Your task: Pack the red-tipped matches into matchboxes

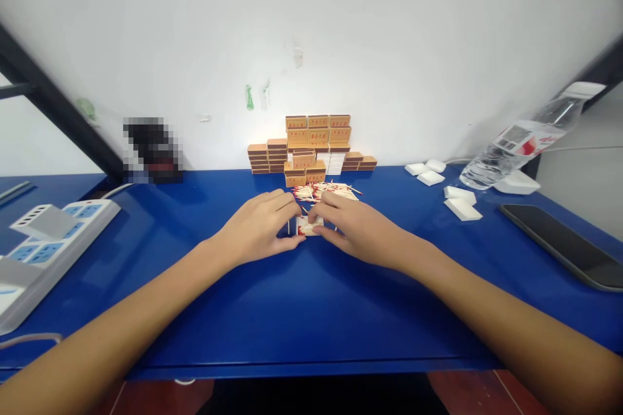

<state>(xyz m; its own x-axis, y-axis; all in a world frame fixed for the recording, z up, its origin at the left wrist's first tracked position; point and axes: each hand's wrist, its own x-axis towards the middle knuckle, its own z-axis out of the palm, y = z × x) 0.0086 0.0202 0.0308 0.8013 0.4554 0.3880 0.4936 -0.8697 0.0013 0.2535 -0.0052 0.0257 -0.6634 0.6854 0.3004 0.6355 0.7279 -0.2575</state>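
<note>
A small white matchbox tray (304, 228) with red-tipped matches in it lies on the blue table in front of me. My left hand (263, 224) grips its left side, thumb at the near edge and fingers curled at the far edge. From the right, my right hand (353, 224) closes on the tray, its bent fingertips over the matches. Whether those fingertips also pinch a match is hidden. Just beyond both hands is a loose heap of matches (335, 190), partly covered by my fingers. One or two stray matches lie beside the tray.
Stacked yellow-brown matchboxes (318, 136) stand against the wall. On the right are several white empty-looking trays (462, 209), a tilted-looking water bottle (520, 139) and a black phone (564, 240). A white power strip (63, 240) occupies the left; a pixelated dark object (158, 152) stands behind it.
</note>
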